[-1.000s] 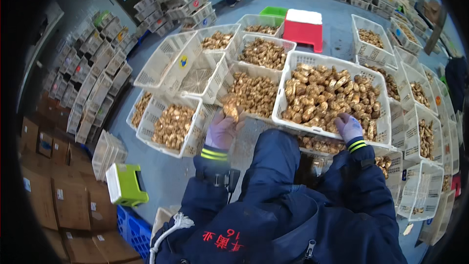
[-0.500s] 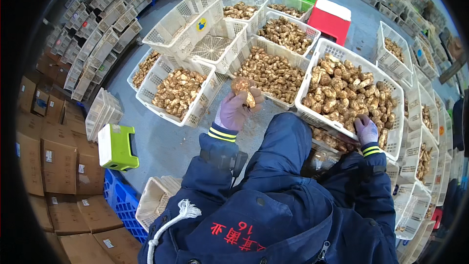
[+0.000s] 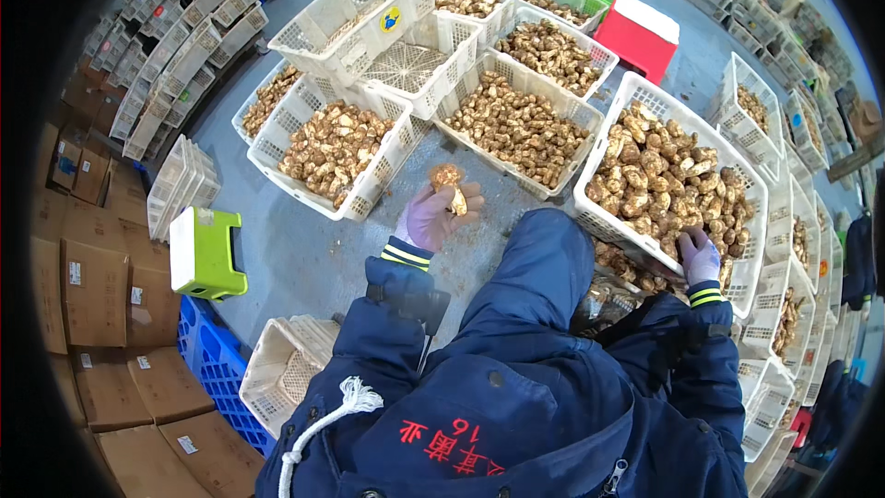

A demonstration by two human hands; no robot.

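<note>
In a lilac glove, my left hand (image 3: 441, 214) is raised over the floor, its fingers bent around brown mushrooms. One round mushroom (image 3: 446, 175) sits at the far side of the palm, and a paler one (image 3: 458, 201) lies against the fingers. My right hand (image 3: 699, 256), gloved too, reaches over the near right part of a white basket (image 3: 604, 229) heaped with larger mushrooms (image 3: 659, 180). Its fingers curl down onto a mushroom there, with the fingertips partly hidden. Under that basket's near edge, more mushrooms (image 3: 619, 263) show beside my knee.
White baskets of smaller mushrooms stand ahead: one at left (image 3: 267, 161), one in the middle (image 3: 521, 180). Behind them are two emptier stacked baskets (image 3: 318, 55) and a red stool (image 3: 636, 41). A green stool (image 3: 205, 254), cartons (image 3: 97, 286) and a blue pallet (image 3: 217, 360) are left.
My left hand has lowered slightly toward me and turned, with its fingers more spread and the mushrooms more visible. My right hand stays at the same basket. The view has shifted slightly.
</note>
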